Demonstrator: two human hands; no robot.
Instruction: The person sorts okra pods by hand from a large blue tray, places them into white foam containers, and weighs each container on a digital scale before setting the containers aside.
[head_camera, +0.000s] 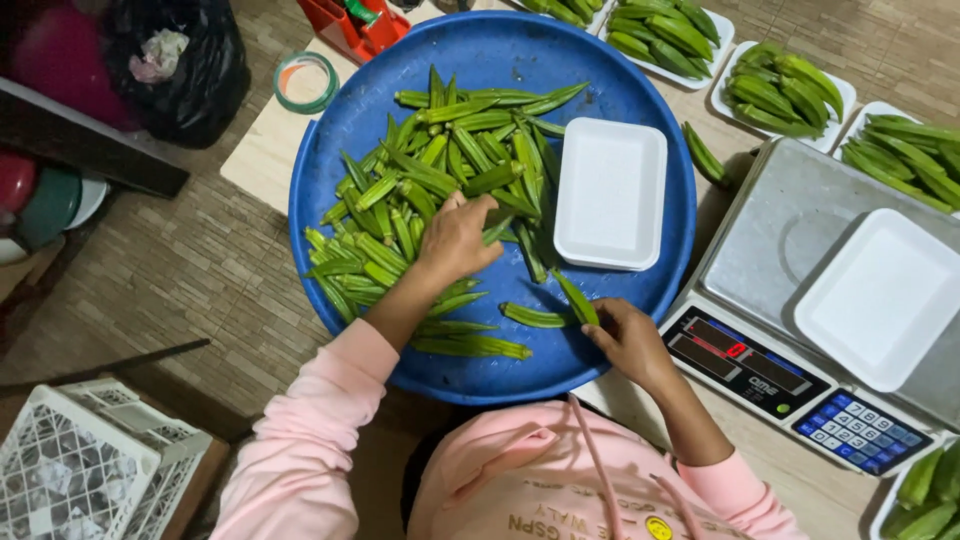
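A big round blue tray (640, 80) holds a heap of green okra pods (420, 190) and an empty white foam tray (610, 192). My left hand (458, 238) reaches into the okra heap, fingers curled around pods near its middle. My right hand (628, 338) rests at the blue tray's near right rim and grips a single okra pod (577, 297) that points up and left. Both arms wear pink sleeves.
A digital scale (790, 250) stands at the right with another empty white foam tray (885, 297) on its steel plate. Several foam trays filled with okra (785, 90) line the far edge. A roll of tape (305, 82), a black bag (180, 60) and a white crate (80, 470) sit to the left.
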